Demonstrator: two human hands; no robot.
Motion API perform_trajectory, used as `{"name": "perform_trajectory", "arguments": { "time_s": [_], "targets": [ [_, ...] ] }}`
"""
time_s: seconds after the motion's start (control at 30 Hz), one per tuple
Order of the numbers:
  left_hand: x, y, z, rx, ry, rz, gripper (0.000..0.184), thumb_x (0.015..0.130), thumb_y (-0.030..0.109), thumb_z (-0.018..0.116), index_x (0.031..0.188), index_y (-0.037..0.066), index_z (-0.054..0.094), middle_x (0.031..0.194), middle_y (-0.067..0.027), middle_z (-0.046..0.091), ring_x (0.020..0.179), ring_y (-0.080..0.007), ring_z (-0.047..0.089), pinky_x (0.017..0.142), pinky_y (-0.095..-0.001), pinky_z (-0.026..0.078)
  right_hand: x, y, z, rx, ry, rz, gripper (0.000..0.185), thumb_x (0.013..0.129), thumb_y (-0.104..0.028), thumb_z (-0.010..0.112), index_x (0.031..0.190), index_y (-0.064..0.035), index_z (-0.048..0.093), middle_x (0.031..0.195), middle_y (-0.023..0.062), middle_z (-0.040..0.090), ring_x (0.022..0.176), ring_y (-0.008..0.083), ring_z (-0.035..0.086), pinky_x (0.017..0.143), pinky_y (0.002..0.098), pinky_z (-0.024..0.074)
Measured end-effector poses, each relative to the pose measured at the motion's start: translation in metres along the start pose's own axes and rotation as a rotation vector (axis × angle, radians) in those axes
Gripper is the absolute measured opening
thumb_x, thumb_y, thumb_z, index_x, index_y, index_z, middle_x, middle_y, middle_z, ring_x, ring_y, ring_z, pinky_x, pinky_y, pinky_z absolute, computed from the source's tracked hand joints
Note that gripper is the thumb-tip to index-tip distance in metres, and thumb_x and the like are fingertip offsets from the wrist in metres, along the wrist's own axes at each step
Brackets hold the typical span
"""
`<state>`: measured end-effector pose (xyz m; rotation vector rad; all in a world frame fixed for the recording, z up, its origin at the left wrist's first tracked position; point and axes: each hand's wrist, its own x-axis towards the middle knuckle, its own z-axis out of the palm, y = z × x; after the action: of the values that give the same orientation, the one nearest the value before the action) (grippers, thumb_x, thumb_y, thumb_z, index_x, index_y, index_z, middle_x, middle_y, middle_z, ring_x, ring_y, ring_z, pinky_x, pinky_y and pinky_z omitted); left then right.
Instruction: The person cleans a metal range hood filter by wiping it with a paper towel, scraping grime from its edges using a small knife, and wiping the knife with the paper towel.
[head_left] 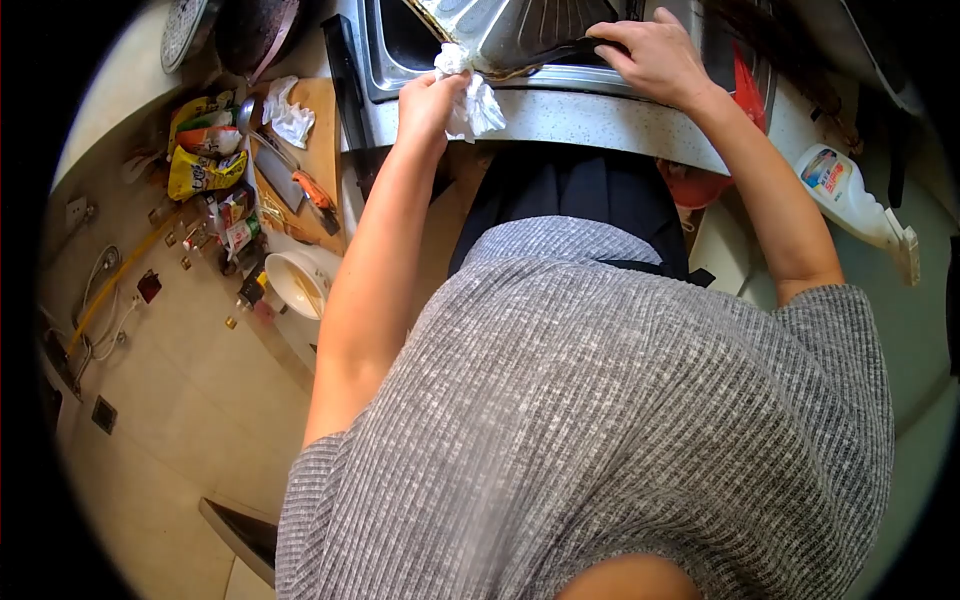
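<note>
Grey ribbed shirt [600, 400] up close, both hands at a metal panel [530, 30]

The shirt fills the lower middle of the view, with the arms reaching to a metal sink [385, 88] set in a speckled counter [570, 122]. Over the sink lies the metal panel, marked with fanned ridges and brownish along its edge. The left hand [425, 105] pinches a crumpled white cloth [478, 108] between thumb and fingers, beside the panel's near corner. The right hand [665, 60] has its thumb and fingers closed on the panel's dark edge.

Left of the sink, a wooden board [322, 125] bears another white cloth [290, 118] and an orange-handled tool [315, 190]. A white bowl [300, 285] is near the board. On the right, a white spray bottle [845, 195] lies on its side.
</note>
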<state>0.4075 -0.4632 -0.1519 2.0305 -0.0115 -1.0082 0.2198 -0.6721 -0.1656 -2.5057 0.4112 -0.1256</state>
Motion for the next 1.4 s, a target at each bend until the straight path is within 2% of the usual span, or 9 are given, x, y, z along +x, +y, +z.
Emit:
{"name": "perform_trajectory", "arguments": {
  "time_s": [0.37, 0.57, 0.67, 0.77, 0.87, 1.07, 1.17, 1.27, 1.4],
  "targets": [
    [-0.003, 0.0, 0.003, 0.036, 0.037, 0.016, 0.017, 0.077, 0.008, 0.067, 0.089, -0.004, 0.068, 0.08, -0.0064, 0.066, 0.069, -0.0129, 0.059, 0.065, -0.0274, 0.045, -0.001, 0.004, -0.009, 0.002, 0.019, 0.012, 0.021, 0.082, -0.024, 0.057, 0.096, -0.0128, 0.067, 0.086, 0.0067, 0.069, 0.083, 0.0232, 0.064, 0.08, 0.0405, 0.0374],
    [0.0, -0.002, 0.001, 0.052, 0.014, 0.02, 0.017, 0.078, 0.009, 0.066, 0.089, -0.004, 0.068, 0.08, -0.0057, 0.066, 0.069, -0.0123, 0.058, 0.065, -0.027, 0.045, 0.001, -0.006, -0.009, -0.022, -0.057, -0.014, 0.021, 0.082, -0.024, 0.056, 0.096, -0.0132, 0.068, 0.086, 0.0071, 0.069, 0.082, 0.0227, 0.064, 0.08, 0.0419, 0.0378],
    [-0.001, -0.002, 0.001, 0.031, 0.01, 0.01, 0.017, 0.078, 0.009, 0.066, 0.089, -0.004, 0.068, 0.079, -0.0057, 0.065, 0.069, -0.0122, 0.058, 0.064, -0.0269, 0.045, 0.003, -0.005, -0.009, 0.013, 0.014, 0.03, 0.021, 0.081, -0.024, 0.057, 0.095, -0.0133, 0.068, 0.084, 0.0078, 0.068, 0.081, 0.0222, 0.064, 0.08, 0.0414, 0.0375],
    [-0.003, 0.001, 0.002, 0.035, 0.025, 0.005, 0.017, 0.078, 0.009, 0.066, 0.089, -0.004, 0.068, 0.079, -0.0058, 0.066, 0.069, -0.0123, 0.058, 0.064, -0.027, 0.045, 0.002, -0.011, -0.009, -0.054, -0.039, -0.021, 0.019, 0.081, -0.023, 0.057, 0.093, -0.0129, 0.068, 0.082, 0.0083, 0.068, 0.079, 0.023, 0.064, 0.079, 0.0412, 0.0375],
    [-0.004, 0.001, 0.002, 0.031, 0.014, 0.003, 0.016, 0.078, 0.008, 0.066, 0.089, -0.004, 0.068, 0.08, -0.0061, 0.066, 0.069, -0.0127, 0.059, 0.065, -0.0272, 0.045, 0.002, -0.011, -0.01, -0.026, 0.055, -0.005, 0.019, 0.081, -0.023, 0.056, 0.091, -0.0123, 0.068, 0.08, 0.0083, 0.068, 0.077, 0.0238, 0.064, 0.079, 0.0412, 0.0374],
    [-0.003, 0.0, 0.003, 0.029, 0.029, 0.016, 0.016, 0.078, 0.008, 0.066, 0.089, -0.004, 0.068, 0.081, -0.0063, 0.066, 0.069, -0.0132, 0.059, 0.065, -0.0278, 0.045, 0.001, -0.015, -0.016, -0.077, -0.017, -0.023, 0.018, 0.08, -0.023, 0.057, 0.09, -0.0115, 0.068, 0.076, 0.0074, 0.067, 0.075, 0.0238, 0.064, 0.076, 0.0404, 0.0369],
    [-0.001, -0.003, 0.002, 0.023, 0.018, 0.026, 0.017, 0.079, 0.008, 0.066, 0.09, -0.004, 0.067, 0.081, -0.0064, 0.066, 0.07, -0.0132, 0.059, 0.066, -0.028, 0.046, 0.001, -0.007, -0.01, -0.052, 0.081, -0.05, 0.017, 0.08, -0.023, 0.058, 0.089, -0.0121, 0.068, 0.074, 0.0071, 0.066, 0.073, 0.0236, 0.063, 0.076, 0.0398, 0.0368],
    [0.001, -0.004, 0.001, 0.018, 0.021, 0.011, 0.018, 0.079, 0.008, 0.066, 0.092, -0.005, 0.067, 0.082, -0.0066, 0.066, 0.071, -0.0133, 0.059, 0.066, -0.028, 0.046, -0.002, -0.011, -0.012, -0.091, 0.033, -0.083, 0.016, 0.08, -0.023, 0.059, 0.088, -0.0132, 0.068, 0.073, 0.0064, 0.065, 0.071, 0.0231, 0.063, 0.076, 0.0393, 0.0366],
    [-0.001, -0.001, 0.001, 0.025, 0.012, 0.017, 0.019, 0.079, 0.008, 0.066, 0.092, -0.005, 0.067, 0.083, -0.0065, 0.066, 0.071, -0.0133, 0.059, 0.067, -0.028, 0.046, 0.0, -0.005, -0.01, -0.093, 0.112, -0.064, 0.014, 0.079, -0.023, 0.059, 0.087, -0.0144, 0.068, 0.072, 0.0058, 0.065, 0.071, 0.022, 0.062, 0.075, 0.0389, 0.0368]
  ]
}}
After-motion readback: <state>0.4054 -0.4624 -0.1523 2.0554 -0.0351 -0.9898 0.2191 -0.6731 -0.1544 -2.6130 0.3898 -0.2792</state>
